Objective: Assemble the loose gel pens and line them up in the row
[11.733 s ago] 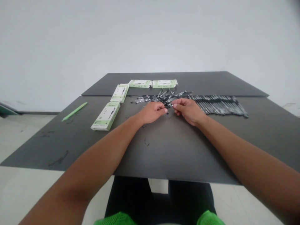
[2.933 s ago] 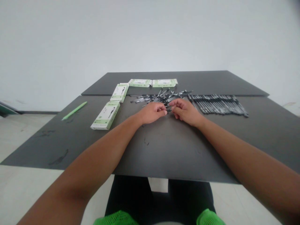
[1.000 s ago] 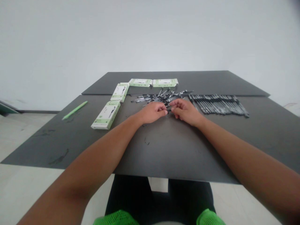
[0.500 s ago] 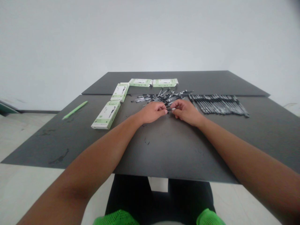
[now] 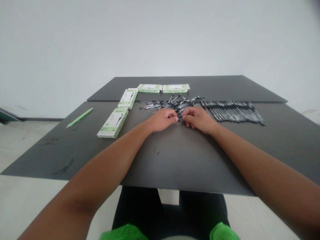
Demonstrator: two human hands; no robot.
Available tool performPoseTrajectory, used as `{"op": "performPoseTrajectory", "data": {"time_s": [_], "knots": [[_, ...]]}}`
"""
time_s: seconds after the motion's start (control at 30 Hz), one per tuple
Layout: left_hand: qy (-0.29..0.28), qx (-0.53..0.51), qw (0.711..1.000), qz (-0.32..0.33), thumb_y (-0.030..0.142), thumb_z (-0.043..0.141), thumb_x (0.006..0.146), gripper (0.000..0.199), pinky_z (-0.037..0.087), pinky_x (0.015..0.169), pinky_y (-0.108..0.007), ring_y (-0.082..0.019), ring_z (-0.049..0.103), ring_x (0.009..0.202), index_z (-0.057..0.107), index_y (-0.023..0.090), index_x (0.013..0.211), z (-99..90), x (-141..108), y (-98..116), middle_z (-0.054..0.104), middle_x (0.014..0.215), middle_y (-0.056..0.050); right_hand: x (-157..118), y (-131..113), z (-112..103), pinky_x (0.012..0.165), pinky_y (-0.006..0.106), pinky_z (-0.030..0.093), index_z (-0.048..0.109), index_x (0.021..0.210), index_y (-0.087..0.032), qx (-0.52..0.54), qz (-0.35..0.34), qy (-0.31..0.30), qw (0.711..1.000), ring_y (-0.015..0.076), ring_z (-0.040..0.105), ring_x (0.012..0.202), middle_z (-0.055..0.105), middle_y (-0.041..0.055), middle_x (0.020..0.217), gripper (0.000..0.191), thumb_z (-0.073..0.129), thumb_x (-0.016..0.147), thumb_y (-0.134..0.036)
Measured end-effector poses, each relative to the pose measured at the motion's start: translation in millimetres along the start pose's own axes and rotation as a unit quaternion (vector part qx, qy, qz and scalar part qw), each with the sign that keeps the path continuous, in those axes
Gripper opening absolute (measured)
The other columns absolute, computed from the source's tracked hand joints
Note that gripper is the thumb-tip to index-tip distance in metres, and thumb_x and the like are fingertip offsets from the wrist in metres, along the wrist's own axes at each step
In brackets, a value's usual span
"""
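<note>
In the head view, my left hand [image 5: 163,120] pinches one end of a black pen [image 5: 180,117] just above the dark table. Across a small gap, the fingertips of my right hand [image 5: 198,119] are closed on the same pen; most of its length is hidden by the fingers. Right behind both hands lies a loose pile of black and clear pens [image 5: 172,102], pointing in several directions. To the right of my right hand, a row of pens [image 5: 232,111] lies side by side.
Two white and green boxes [image 5: 113,122] stand end to end on the left, and two more boxes [image 5: 176,88] lie at the back. A light green pen-shaped stick [image 5: 80,117] rests at the far left. The table's front edge [image 5: 190,190] is near my legs.
The fingertips of my right hand have shifted slightly left, nearer my left hand, so less of the pen shows between them. My left hand stays in place.
</note>
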State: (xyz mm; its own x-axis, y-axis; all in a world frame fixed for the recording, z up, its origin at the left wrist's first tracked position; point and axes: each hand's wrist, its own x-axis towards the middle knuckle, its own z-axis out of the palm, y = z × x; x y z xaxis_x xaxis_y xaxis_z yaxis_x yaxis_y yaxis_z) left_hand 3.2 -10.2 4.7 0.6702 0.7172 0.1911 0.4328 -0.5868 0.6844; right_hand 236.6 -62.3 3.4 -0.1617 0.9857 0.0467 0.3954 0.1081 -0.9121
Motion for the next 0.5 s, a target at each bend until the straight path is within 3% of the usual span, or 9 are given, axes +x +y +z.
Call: {"op": "performPoseTrajectory", "data": {"time_s": [0.5], "knots": [[0.003,0.012,1.000,0.000,0.041,0.063,0.098,0.026,0.043,0.070,-0.028,-0.016,0.063,0.075,0.074,0.018,0.094,-0.1,0.2,0.8,0.072,0.078,0.000,-0.1,0.9,0.3,0.042,0.023,0.037,0.065,0.096,-0.021,0.019,-0.007,0.009,1.000,0.0107,0.049,0.042,0.066,-0.0029,0.060,0.010,0.072,0.091,-0.027]]}}
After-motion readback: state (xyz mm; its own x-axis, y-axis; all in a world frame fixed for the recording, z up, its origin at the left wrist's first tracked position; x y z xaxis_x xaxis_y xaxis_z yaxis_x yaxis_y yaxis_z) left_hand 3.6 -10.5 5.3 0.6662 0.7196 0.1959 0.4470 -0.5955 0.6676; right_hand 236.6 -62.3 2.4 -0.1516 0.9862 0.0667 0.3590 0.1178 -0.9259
